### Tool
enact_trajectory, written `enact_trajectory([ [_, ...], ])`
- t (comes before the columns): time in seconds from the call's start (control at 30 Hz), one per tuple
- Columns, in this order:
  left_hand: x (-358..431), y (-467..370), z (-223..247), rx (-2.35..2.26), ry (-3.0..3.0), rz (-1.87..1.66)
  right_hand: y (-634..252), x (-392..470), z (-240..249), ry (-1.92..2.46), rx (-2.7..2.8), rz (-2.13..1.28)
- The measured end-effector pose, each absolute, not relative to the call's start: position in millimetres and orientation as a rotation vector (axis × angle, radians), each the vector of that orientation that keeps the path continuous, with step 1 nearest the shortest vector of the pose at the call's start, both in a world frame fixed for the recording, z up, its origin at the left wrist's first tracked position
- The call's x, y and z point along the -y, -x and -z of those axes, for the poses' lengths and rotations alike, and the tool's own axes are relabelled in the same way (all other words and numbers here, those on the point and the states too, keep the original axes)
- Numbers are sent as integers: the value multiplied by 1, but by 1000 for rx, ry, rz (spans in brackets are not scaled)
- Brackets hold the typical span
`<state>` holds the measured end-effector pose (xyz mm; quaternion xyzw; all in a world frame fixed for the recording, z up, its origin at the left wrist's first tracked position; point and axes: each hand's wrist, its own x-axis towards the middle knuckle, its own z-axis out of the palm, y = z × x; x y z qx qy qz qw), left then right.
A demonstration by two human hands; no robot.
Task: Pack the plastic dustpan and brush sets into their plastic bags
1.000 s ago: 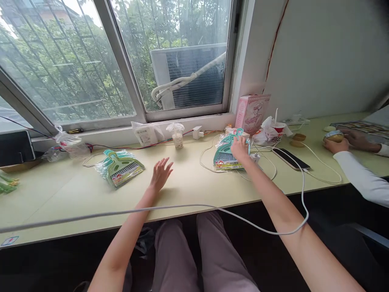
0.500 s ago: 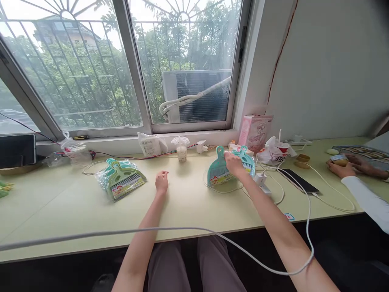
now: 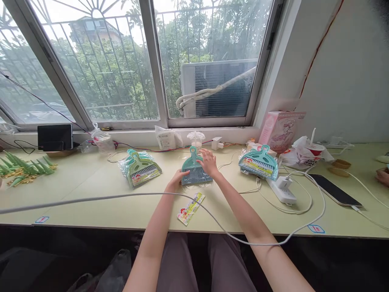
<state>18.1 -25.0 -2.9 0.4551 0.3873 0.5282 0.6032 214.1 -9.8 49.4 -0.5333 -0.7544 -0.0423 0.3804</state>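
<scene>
Between my hands, in the middle of the table, stands a teal dustpan point(image 3: 192, 164) with a grey-bristled brush in it and clear plastic about it. My left hand point(image 3: 176, 181) grips its lower left edge, thumb over the front. My right hand point(image 3: 209, 163) is closed at its upper right side, beside the handle, fingers bent; their tips partly cover the wrapping. A printed label card point(image 3: 191, 209) lies in front of the dustpan. To the left lie wrapped green dustpans point(image 3: 141, 168), and to the right more wrapped teal dustpans point(image 3: 258, 162).
A white cable point(image 3: 100, 198) hangs across the view, over my right forearm. At right are a power strip point(image 3: 284, 194), a phone point(image 3: 332, 190) and a pink box point(image 3: 282, 130). A lidded cup point(image 3: 196, 140) stands behind the dustpan. Green plants point(image 3: 28, 168) lie at far left.
A teal dustpan has come from the right-hand group to the middle, now held in both hands. The label card now lies on the table. The view has turned left.
</scene>
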Motion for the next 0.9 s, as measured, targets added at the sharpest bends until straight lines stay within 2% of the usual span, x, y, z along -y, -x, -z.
enact_trajectory([
  [0.07, 16, -13, 8, -1010, -936, -1277, -207, 20, -28, 1343, 1880, 90],
  [0.2, 4, -6, 10, -1056, -820, -1431, -196, 35, -3, 1306, 2123, -175],
  [0.43, 0, -5, 8, -1064, -728, -1498, -190, 41, -5, 1164, 2154, -401],
  [0.6, -1, -3, 6, -1102, -693, -1528, -196, 53, -22, 706, 2408, -1239],
  [0.67, 0, 0, 5, -1093, -699, -1563, -193, 58, -24, 576, 2590, -1438],
  [0.77, 3, 3, 3, -1041, -746, -1614, -187, 57, -20, 678, 2682, -1360],
  [0.9, 6, 4, -4, -945, -769, -1665, -205, 42, -18, 1013, 2557, -954],
])
